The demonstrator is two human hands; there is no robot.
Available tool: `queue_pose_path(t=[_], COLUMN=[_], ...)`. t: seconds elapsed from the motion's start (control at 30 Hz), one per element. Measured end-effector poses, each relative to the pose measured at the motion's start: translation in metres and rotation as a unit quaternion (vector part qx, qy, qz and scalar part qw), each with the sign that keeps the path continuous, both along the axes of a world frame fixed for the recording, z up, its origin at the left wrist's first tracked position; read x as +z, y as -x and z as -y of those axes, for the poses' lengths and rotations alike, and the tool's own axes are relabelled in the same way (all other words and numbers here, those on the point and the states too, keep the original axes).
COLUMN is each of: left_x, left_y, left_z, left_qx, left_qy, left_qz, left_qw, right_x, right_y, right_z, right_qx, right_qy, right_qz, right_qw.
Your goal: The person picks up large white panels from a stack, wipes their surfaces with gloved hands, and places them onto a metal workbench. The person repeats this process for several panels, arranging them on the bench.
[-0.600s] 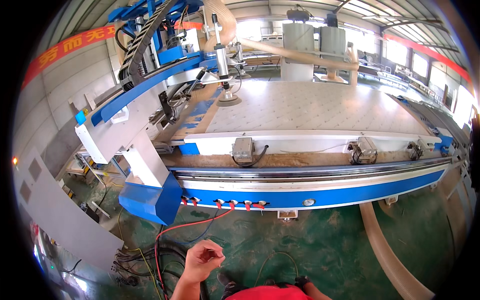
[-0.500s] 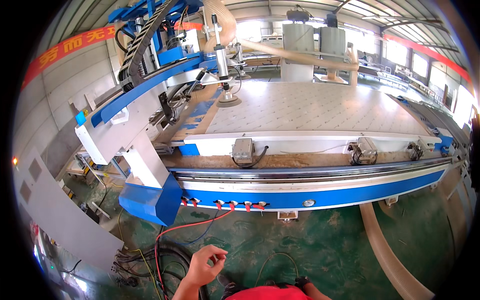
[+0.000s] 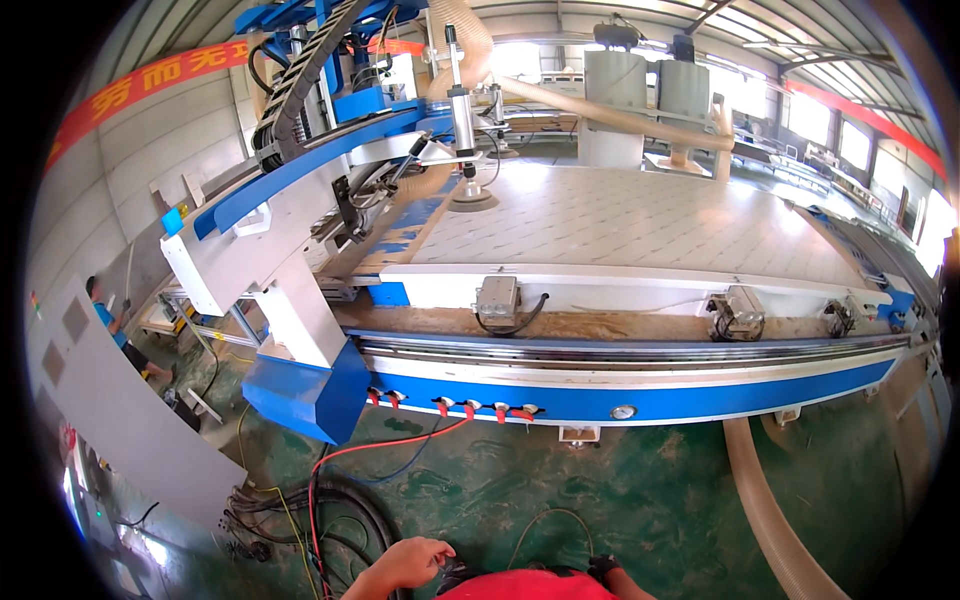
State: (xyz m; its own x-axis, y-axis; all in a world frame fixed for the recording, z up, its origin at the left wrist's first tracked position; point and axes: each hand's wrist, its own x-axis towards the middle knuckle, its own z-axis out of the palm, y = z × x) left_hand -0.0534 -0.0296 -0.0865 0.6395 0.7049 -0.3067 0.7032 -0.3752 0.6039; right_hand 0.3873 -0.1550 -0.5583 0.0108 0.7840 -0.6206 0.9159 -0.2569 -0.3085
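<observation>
My left hand (image 3: 413, 562) is low in the picture, its fingers curled together with nothing visible in them. It hangs in front of my body, close to the dark hoses on the floor and away from the machine. My right hand (image 3: 604, 568) is at the lower edge beside my red top; it looks dark, as if gloved, and its fingers cannot be made out. Ahead stands a large blue and white cutting machine (image 3: 640, 385). On its bed lies a big pale panel (image 3: 620, 215) with small marks. A suction cup (image 3: 472, 196) hangs over the panel's left end.
Red-handled valves (image 3: 470, 410) and a round gauge (image 3: 623, 412) line the machine's front. Dark hoses (image 3: 345, 495) and a red hose (image 3: 390, 448) cross the green floor at left. A ribbed duct (image 3: 765, 510) runs at right. At far left, a person (image 3: 125, 330) stands behind a grey cabinet (image 3: 120, 420).
My left hand has dropped lower, toward my body. The view has shifted slightly, and a person in blue now shows behind the cabinet at far left. The panel and suction cup look unchanged.
</observation>
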Motion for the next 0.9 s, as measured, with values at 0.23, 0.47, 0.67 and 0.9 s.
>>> queue_pose_path(t=[0.23, 0.47, 0.67, 0.9], left_x=[-0.030, -0.055, -0.130, -0.298], left_y=[0.003, 0.006, 0.039, 0.197], left_z=[0.004, 0.003, -0.013, 0.053], left_qx=[0.023, 0.040, 0.123, 0.212], left_qy=[-0.015, 0.019, 0.132, 0.313], left_qz=[0.030, 0.028, 0.006, -0.248], left_qw=[0.999, 0.999, 0.983, 0.892], right_x=[0.009, 0.004, -0.026, 0.009], right_y=[0.007, 0.001, -0.014, 0.002], right_z=[-0.012, -0.006, 0.010, -0.008], right_qx=[0.046, 0.059, -0.020, 0.037], right_qy=[0.028, 0.031, 0.027, -0.010], right_qz=[0.020, 0.009, -0.014, -0.037], right_qw=[0.998, 0.998, 0.999, 0.999])
